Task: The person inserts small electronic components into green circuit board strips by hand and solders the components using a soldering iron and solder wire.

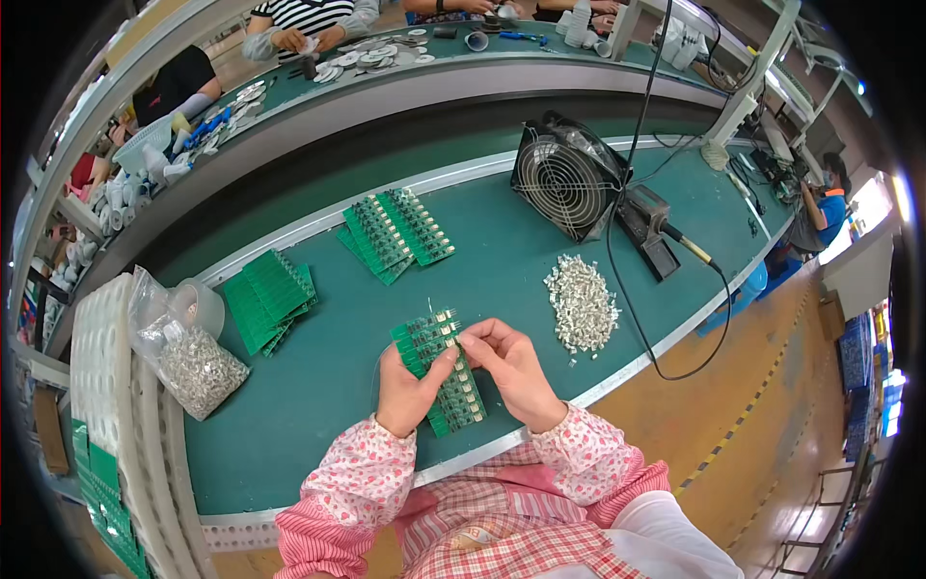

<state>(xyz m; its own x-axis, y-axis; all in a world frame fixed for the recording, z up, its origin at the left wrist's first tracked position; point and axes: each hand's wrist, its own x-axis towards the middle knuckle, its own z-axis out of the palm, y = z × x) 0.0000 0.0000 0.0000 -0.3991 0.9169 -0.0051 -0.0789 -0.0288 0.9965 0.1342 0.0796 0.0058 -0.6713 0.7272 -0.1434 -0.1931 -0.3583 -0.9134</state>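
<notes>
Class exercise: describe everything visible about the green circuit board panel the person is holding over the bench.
The green circuit board panel is a long, narrow strip of small joined boards, with rows of pale metal parts along it. It slants away from the person just above the green bench top. The left hand grips its left edge from beneath, thumb on top; the right hand pinches its upper right edge with the fingertips.

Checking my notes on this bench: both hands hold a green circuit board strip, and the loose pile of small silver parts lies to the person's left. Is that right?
Not quite. The head view shows the loose pile of small silver parts to the person's right, near the fan. Both hands, left hand and right hand, do hold the green circuit board strip.
</notes>
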